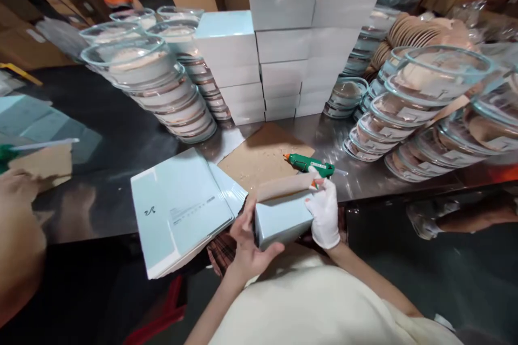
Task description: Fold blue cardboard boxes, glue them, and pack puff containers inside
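A light blue cardboard box (283, 218) with a raised brown inner flap (285, 187) is held in front of my body at the table edge. My bare left hand (253, 248) supports its left end, fingers along the side and thumb stretched out. On the right end, my right hand (325, 213), in a white glove with bare fingertips, grips the box and its flap. A small orange and green part shows by those fingertips; I cannot tell what it belongs to. Just beyond lies a green glue gun (311, 165), its orange nozzle pointing left over a brown cardboard sheet (259, 153).
Flat light blue cartons (182, 210) lie stacked at left. Finished-looking boxes (283, 48) form a wall behind. Glass bowls (162, 91) rise in stacks at left, and more glass bowls (404, 102) at right. Another person's arm (20, 237) works at far left.
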The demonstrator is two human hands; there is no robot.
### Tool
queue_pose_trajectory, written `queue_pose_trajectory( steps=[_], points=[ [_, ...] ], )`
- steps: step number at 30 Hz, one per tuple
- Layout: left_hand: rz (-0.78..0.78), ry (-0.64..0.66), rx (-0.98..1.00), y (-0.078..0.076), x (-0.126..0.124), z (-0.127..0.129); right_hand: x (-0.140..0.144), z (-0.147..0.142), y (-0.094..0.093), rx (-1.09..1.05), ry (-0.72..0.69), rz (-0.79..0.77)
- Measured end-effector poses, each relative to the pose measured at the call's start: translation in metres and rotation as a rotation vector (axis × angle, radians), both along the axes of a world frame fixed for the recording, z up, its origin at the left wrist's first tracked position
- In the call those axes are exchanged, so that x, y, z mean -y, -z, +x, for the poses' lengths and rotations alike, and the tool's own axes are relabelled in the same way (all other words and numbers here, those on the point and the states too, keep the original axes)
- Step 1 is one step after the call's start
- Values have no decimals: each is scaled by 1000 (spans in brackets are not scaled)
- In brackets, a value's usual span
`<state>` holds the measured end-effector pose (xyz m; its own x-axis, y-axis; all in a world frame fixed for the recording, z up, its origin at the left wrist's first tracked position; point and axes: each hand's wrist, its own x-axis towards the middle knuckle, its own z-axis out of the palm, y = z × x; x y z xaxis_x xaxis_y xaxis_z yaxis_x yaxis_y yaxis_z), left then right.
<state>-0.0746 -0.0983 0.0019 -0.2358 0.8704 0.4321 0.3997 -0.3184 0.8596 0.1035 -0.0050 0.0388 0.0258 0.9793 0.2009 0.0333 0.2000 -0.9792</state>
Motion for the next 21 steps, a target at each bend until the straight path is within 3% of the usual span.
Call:
queue_pose_trajectory(
  steps=[3, 5, 8, 10, 14, 17, 21],
  points=[
    [1, 41, -146, -6, 2, -15, -12, 19, -5, 39, -67, -66],
    [-26, -78, -135, -6, 3, -27, -25, 39, -8, 256, 6, -130],
    [-24, -234, -66, -6, -1, -38, -50, 62, -14, 725, 167, -355],
    [-30, -248, -46, -9, -10, -38, -66, 67, -15, 847, 133, -497],
    [-34, -229, 17, -17, -30, -28, -86, 64, -13, 679, 30, -549],
    [-39, -225, 83, -23, -41, -23, -86, 61, -14, 482, -4, -544],
    [-57, -199, 86, -31, -46, -18, -67, 51, -22, 237, 100, -379]
  ],
)
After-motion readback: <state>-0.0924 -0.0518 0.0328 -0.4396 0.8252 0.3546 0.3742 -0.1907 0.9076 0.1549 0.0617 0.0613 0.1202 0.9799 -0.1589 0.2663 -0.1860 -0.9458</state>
